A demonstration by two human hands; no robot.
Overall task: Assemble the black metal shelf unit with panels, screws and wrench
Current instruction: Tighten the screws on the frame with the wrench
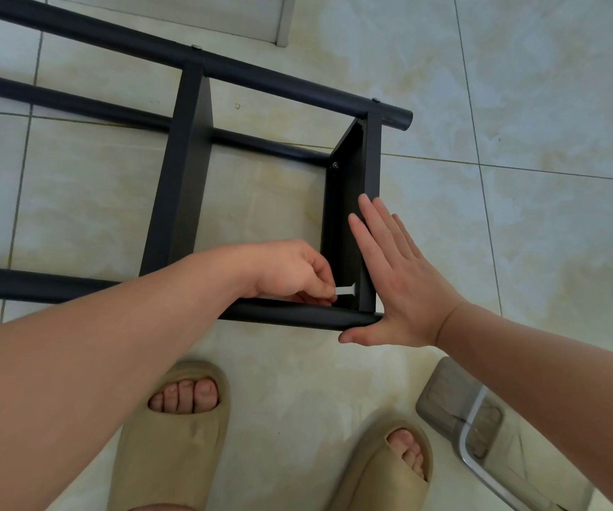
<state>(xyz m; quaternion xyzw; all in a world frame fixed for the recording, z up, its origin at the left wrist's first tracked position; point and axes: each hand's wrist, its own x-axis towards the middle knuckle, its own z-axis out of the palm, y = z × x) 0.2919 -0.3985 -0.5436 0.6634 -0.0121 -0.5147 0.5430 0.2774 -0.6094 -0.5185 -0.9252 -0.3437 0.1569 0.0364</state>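
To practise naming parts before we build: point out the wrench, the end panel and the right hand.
wrench (pixel 345 289): head view, on its bare silver shaft.
end panel (pixel 372 160): head view, on its narrow outer edge.
right hand (pixel 401 278): head view, on the back of the hand.

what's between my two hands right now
The black end panel: the left hand pinches a small silver wrench on its inner side, the right hand lies flat against its outer side. This shows in the head view.

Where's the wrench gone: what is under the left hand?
The left hand pinches a small pale tool against the end panel, above the near tube. Any screw there is hidden by the fingers and panel.
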